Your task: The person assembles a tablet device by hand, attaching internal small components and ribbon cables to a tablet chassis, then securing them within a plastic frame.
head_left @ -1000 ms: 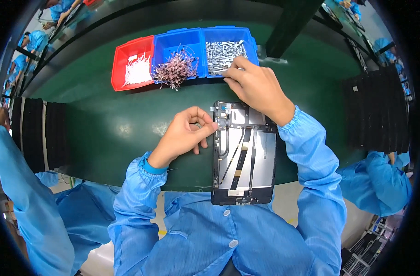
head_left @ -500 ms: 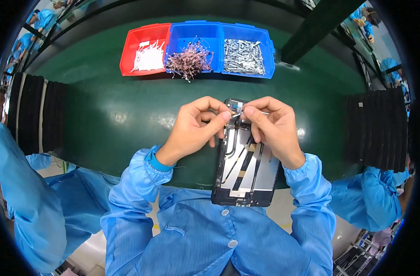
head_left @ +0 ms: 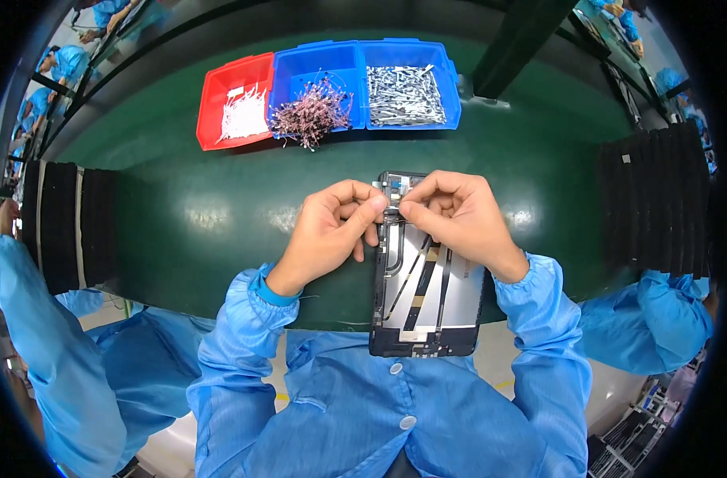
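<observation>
A glossy green worktop (head_left: 220, 263) is carrying an opened tablet (head_left: 429, 299), silvery and strip-lined, lying uncovered; work is looking unfinished. At its far end, left hand (head_left: 328, 225) and right hand (head_left: 463, 217) are pinching fingers together, perhaps on something tiny; beyond it, plastic bins (head_left: 316, 64) are holding loose parts (head_left: 405, 97).

Dark post (head_left: 523, 52), black stacks (head_left: 654, 203) either side

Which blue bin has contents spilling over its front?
The left blue bin, beside the red bin: its pinkish tangle overhangs the front, while grey-white strips lie inside the right blue bin.
</observation>
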A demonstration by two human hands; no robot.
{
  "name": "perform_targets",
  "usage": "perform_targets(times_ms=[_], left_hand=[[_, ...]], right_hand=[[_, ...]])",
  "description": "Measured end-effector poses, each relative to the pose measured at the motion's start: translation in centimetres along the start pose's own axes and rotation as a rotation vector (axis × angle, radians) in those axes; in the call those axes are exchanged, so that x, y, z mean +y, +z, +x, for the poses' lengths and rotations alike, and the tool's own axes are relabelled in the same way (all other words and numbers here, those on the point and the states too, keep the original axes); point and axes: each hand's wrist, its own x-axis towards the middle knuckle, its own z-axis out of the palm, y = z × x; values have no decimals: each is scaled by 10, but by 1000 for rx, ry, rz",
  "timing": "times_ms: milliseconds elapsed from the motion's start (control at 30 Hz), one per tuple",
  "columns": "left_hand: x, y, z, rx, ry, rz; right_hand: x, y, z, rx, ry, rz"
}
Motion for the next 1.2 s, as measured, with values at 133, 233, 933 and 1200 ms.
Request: perform_targets(times_ms=[133, 233, 933, 1200], left_hand=[[3, -2, 0, -21, -14, 3], [9, -5, 1, -103, -172, -163], [37, -30, -41, 358, 96, 871], [17, 45, -51, -45, -311, 59]], right_hand=[[-4, 1, 0, -28, -78, -163], [-7, 3, -2, -29, -269, -308], [4, -31, -49, 259, -131, 177], [57, -10, -82, 404, -349, 21]])
